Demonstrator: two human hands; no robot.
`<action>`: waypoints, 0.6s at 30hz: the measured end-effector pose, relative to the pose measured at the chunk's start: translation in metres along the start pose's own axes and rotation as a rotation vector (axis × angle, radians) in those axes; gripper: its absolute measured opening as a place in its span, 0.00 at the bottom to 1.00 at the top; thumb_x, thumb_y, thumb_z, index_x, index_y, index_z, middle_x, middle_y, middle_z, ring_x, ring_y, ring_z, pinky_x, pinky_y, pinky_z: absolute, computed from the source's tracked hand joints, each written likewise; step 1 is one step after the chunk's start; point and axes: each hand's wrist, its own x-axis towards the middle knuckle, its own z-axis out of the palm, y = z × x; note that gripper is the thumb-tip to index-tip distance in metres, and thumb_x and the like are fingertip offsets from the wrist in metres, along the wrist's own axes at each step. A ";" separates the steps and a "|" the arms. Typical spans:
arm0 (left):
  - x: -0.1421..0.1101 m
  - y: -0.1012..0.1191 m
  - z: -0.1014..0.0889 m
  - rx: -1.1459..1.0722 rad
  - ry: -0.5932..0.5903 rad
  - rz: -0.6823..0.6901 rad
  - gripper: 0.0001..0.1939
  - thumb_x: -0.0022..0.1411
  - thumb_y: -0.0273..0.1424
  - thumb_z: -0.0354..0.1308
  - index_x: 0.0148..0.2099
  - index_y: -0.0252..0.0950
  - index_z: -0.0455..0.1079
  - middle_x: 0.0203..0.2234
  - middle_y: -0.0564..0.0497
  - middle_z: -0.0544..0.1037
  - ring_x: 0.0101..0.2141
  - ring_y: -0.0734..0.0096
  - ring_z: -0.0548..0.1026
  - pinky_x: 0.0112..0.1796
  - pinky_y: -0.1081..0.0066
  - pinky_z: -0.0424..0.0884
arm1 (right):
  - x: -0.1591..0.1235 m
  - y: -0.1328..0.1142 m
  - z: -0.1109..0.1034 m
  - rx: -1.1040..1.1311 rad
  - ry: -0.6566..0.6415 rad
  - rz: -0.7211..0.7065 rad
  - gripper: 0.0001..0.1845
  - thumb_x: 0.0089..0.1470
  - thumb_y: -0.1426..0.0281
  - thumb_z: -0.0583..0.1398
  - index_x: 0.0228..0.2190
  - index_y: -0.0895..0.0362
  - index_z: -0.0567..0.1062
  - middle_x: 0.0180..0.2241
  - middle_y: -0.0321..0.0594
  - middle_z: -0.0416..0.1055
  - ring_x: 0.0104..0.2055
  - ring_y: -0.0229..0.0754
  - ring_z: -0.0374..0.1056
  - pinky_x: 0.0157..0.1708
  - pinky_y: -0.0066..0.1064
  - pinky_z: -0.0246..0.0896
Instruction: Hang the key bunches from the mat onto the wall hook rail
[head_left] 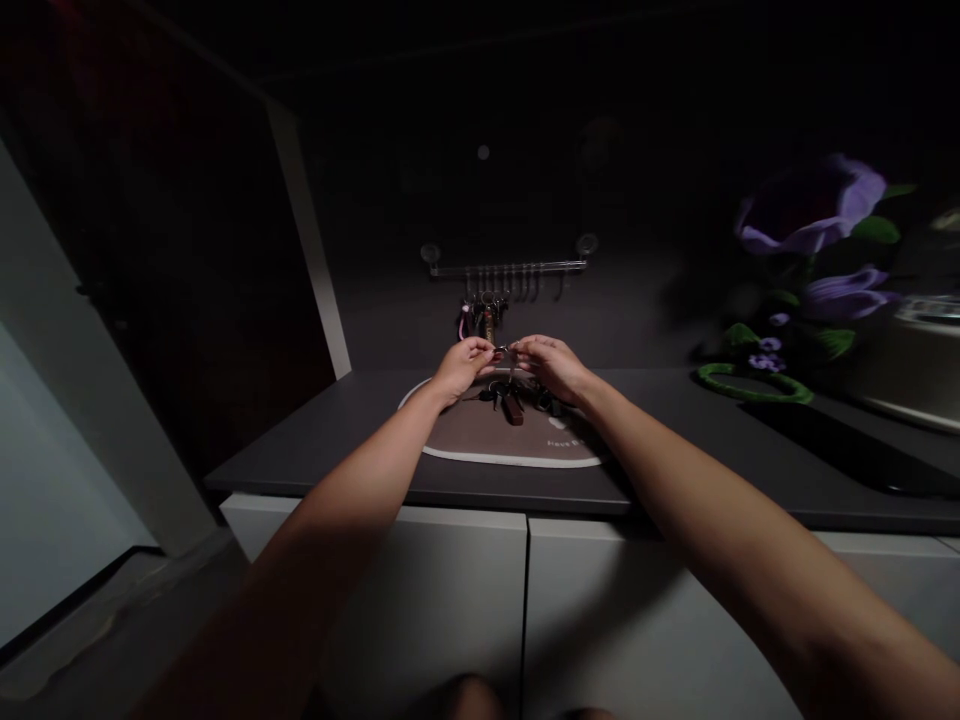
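Above a brown mat with a pale rim (517,461), my left hand (466,367) and my right hand (549,365) meet fingertip to fingertip. Both are closed in a pinch on a small shiny key ring (502,349) between them; its details are too small to make out. Below the fingers lie several dark keys (495,392) and a brown fob (514,408). More dark small items (549,400) lie under my right hand, partly hidden by it.
A clear hook rail (510,268) is fixed to the dark wall, with a bunch of keys and charms (487,318) hanging from it. Purple knitted flowers (817,215) and a green ring base (754,383) stand right on the counter (300,432), near a dark flat object (847,445).
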 end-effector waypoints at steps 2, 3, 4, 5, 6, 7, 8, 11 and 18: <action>0.000 0.000 0.000 0.070 0.004 0.037 0.10 0.50 0.30 0.60 0.33 0.32 0.64 0.27 0.52 0.72 0.33 0.75 0.72 0.40 0.67 0.68 | 0.001 0.000 -0.001 0.012 0.001 -0.005 0.08 0.37 0.70 0.62 0.24 0.58 0.70 0.27 0.35 0.69 0.28 0.31 0.61 0.29 0.24 0.56; -0.001 0.001 0.000 0.097 0.004 0.054 0.09 0.49 0.30 0.60 0.33 0.32 0.64 0.27 0.52 0.73 0.32 0.75 0.72 0.39 0.68 0.68 | 0.001 0.000 -0.001 0.013 -0.004 -0.011 0.09 0.36 0.70 0.63 0.24 0.58 0.69 0.26 0.34 0.68 0.27 0.30 0.61 0.29 0.24 0.56; -0.001 0.001 0.000 0.119 0.000 0.067 0.09 0.49 0.30 0.60 0.33 0.32 0.64 0.27 0.51 0.73 0.33 0.74 0.72 0.39 0.69 0.67 | 0.001 0.000 -0.002 0.012 -0.012 -0.019 0.10 0.36 0.69 0.64 0.24 0.58 0.69 0.26 0.33 0.67 0.27 0.30 0.61 0.29 0.24 0.55; -0.001 0.001 0.000 0.137 -0.004 0.079 0.09 0.49 0.29 0.59 0.33 0.32 0.65 0.27 0.51 0.73 0.33 0.74 0.72 0.39 0.70 0.67 | 0.001 0.000 -0.002 0.010 -0.022 -0.029 0.11 0.35 0.68 0.64 0.24 0.58 0.69 0.25 0.33 0.66 0.27 0.30 0.60 0.29 0.24 0.56; -0.002 0.001 -0.001 0.156 -0.010 0.088 0.08 0.49 0.29 0.59 0.33 0.32 0.65 0.27 0.51 0.73 0.33 0.74 0.72 0.39 0.70 0.66 | 0.001 -0.001 -0.003 0.005 -0.031 -0.039 0.12 0.35 0.68 0.65 0.24 0.58 0.69 0.25 0.32 0.66 0.27 0.30 0.60 0.29 0.24 0.56; -0.002 0.001 -0.001 0.181 -0.016 0.098 0.09 0.48 0.28 0.59 0.33 0.32 0.65 0.27 0.51 0.73 0.32 0.74 0.72 0.38 0.70 0.66 | 0.002 -0.001 -0.004 -0.003 -0.039 -0.052 0.12 0.35 0.67 0.65 0.24 0.57 0.68 0.25 0.32 0.65 0.27 0.30 0.61 0.30 0.25 0.56; -0.002 0.000 -0.001 0.211 -0.024 0.108 0.09 0.48 0.28 0.59 0.33 0.31 0.65 0.26 0.51 0.73 0.32 0.75 0.72 0.38 0.70 0.65 | 0.002 -0.001 -0.005 -0.019 -0.044 -0.068 0.13 0.35 0.66 0.65 0.24 0.57 0.68 0.25 0.32 0.65 0.28 0.31 0.61 0.31 0.25 0.56; -0.002 -0.001 -0.001 0.294 -0.049 0.132 0.11 0.46 0.30 0.61 0.34 0.31 0.66 0.26 0.52 0.73 0.30 0.75 0.70 0.37 0.71 0.64 | 0.003 -0.002 -0.007 -0.093 -0.060 -0.116 0.14 0.35 0.64 0.65 0.24 0.57 0.69 0.26 0.32 0.65 0.29 0.31 0.60 0.32 0.26 0.57; -0.005 0.002 0.003 0.347 -0.090 0.122 0.11 0.45 0.29 0.61 0.32 0.31 0.66 0.26 0.52 0.72 0.30 0.76 0.69 0.36 0.71 0.64 | 0.006 -0.004 -0.013 -0.286 -0.077 -0.240 0.15 0.38 0.61 0.63 0.25 0.58 0.68 0.25 0.32 0.63 0.27 0.31 0.57 0.31 0.27 0.54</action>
